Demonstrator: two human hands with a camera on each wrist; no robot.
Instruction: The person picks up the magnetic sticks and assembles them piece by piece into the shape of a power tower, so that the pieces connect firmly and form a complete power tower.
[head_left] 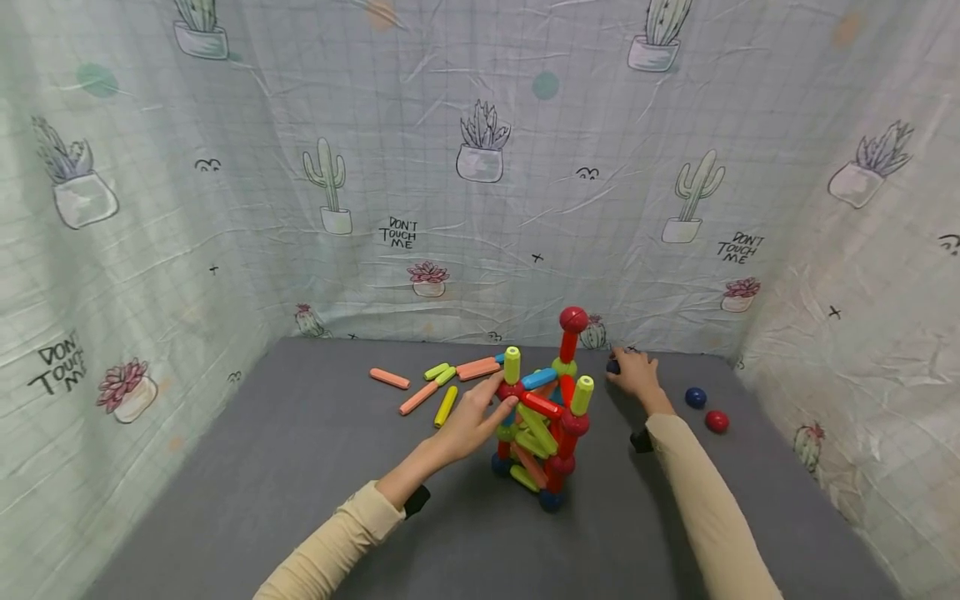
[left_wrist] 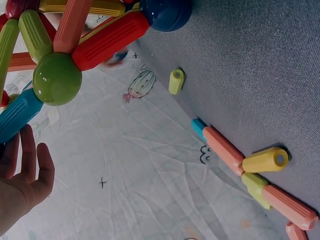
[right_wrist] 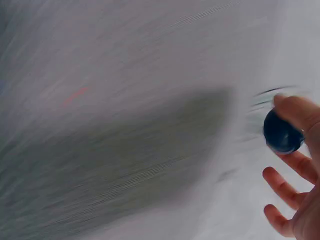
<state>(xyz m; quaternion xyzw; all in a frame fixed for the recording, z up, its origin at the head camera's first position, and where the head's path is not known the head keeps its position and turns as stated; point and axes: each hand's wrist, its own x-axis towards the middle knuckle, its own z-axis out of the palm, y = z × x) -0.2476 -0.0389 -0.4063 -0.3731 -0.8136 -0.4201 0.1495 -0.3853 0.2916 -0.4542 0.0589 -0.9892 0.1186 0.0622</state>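
A tower of coloured magnetic building sticks and balls (head_left: 558, 442) stands in the middle of the table. My left hand (head_left: 468, 421) holds it at an upper red ball (head_left: 512, 390), just below an upright lime stick (head_left: 512, 365). In the left wrist view, its fingers (left_wrist: 45, 167) lie beside a blue stick (left_wrist: 20, 115) under a green ball (left_wrist: 57, 79); the thumb is hidden there. At the tower's far right, my right hand (head_left: 636, 377) pinches a dark blue ball (right_wrist: 282, 132) between thumb and finger, its other fingers loosely bent.
Loose sticks lie behind and left of the tower: orange ones (head_left: 390, 379), a yellow one (head_left: 446, 407) and lime ones. Toward the right edge sit a blue ball (head_left: 695, 397) and a red ball (head_left: 717, 422). A printed cloth (head_left: 480, 233) surrounds the grey table (head_left: 285, 483).
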